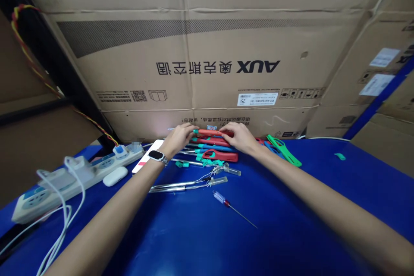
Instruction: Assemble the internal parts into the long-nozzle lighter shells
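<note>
Both arms reach far forward over a blue table. My left hand, with a smartwatch on its wrist, and my right hand grip the two ends of a red-handled tool lying on top of a pile of red, blue and teal handled tools. The pile sits against a big cardboard box. Closer to me lie clear-handled metal probes and a small screwdriver.
A green plastic tool lies right of the pile. A white power strip with plugs and white cables, a white earbud case and a white phone occupy the left. More boxes stand at right.
</note>
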Motion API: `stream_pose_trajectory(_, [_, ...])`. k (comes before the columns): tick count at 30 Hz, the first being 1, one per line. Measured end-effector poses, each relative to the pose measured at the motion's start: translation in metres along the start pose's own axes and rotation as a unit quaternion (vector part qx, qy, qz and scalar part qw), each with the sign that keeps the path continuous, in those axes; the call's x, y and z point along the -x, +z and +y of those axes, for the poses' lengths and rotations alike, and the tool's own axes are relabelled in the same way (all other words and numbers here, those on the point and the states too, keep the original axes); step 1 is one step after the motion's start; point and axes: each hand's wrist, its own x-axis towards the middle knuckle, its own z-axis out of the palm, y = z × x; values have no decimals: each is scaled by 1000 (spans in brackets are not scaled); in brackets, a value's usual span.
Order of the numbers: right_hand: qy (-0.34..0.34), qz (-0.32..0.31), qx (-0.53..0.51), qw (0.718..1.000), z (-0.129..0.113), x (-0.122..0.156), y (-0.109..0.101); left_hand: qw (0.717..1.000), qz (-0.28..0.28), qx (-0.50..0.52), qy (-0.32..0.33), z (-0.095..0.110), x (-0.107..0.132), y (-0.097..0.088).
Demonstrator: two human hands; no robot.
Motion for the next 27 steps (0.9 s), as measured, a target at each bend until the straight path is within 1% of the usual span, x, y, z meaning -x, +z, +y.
stream_pose_trajectory(4, [-14,-13,54,998,-1,6,13,1000,7,-5,-21,-5,0,16])
stream_pose_trajectory(8, [-30,-25,88,995,-6,16,18,1000,15,-4,-11,-5,7,27])
stream_pose_trajectory(12, [-34,-13,102,994,-3,19,22,1000,19,-14,-7,-2,13,31])
stream_pose_trajectory(16, [-20,7,113,993,0,17,25,998,24,-39,-37,11,22,29])
stream_pose_trajectory(18, [-10,10,125,992,0,18,25,996,6,-64,-61,21,27,28])
stream_pose_trajectory(20, [-2,16,136,991,-2,19,25,992,-33,-82,-85,32,32,29])
stream_pose_trajectory(22, [1,25,142,990,-3,20,26,988,-72,-78,-112,40,33,30])
stream_pose_trajectory(25, [-1,35,142,989,-5,23,28,983,-112,-49,-139,44,30,34])
stream_pose_trajectory(27, [0,37,143,989,-7,23,30,981,-124,-36,-148,43,27,37])
